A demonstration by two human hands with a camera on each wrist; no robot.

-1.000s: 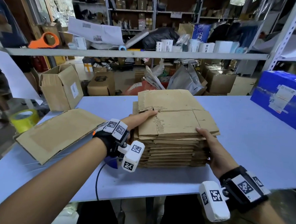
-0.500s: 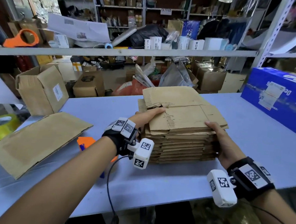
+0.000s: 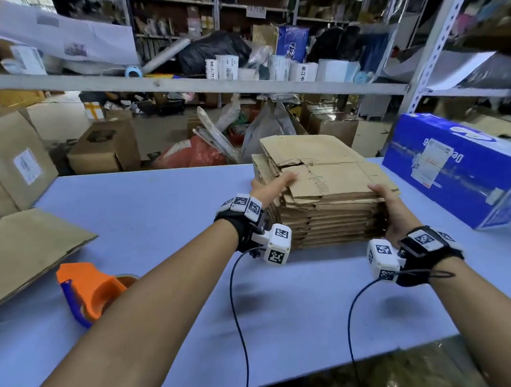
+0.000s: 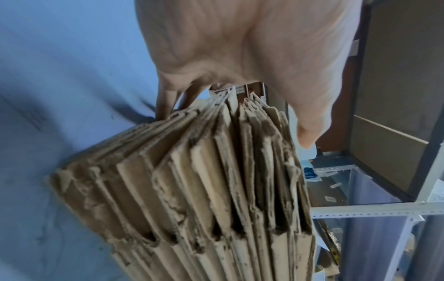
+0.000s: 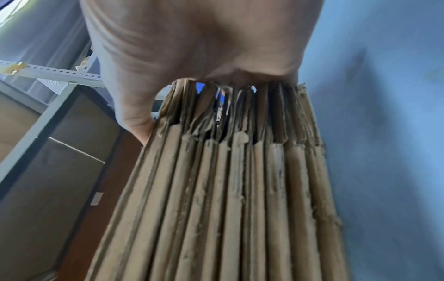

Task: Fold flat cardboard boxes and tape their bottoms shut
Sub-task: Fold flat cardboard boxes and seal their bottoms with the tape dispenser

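Gripping the stack of flat cardboard boxes (image 3: 325, 197) from both sides in the head view: left hand (image 3: 274, 187) on the left edge with thumb over the top sheet, right hand (image 3: 392, 207) on the right edge with thumb likewise on top. Sits on the far part of the blue table (image 3: 163, 217), just short of its back edge. Near the left edge, a single flat cardboard sheet (image 3: 20, 256), with an orange tape dispenser (image 3: 92, 292) (blue-trimmed) beside it. At the right, a blue carton (image 3: 459, 173), apart from the stack.

Seen from the left wrist: left hand (image 4: 240, 47) clamped on the stack (image 4: 204, 190), fingers (image 4: 165, 102) curled down against the table-side layers, thumb (image 4: 310, 117) over the opposite face. Ragged corrugated edges fanned slightly apart.

Seen from the right wrist: right hand (image 5: 199, 41) closed on the stack (image 5: 228, 190), thumb (image 5: 137, 121) pressed along one outer sheet, fingers hidden behind the cardboard. Blue table (image 5: 384, 133) alongside.
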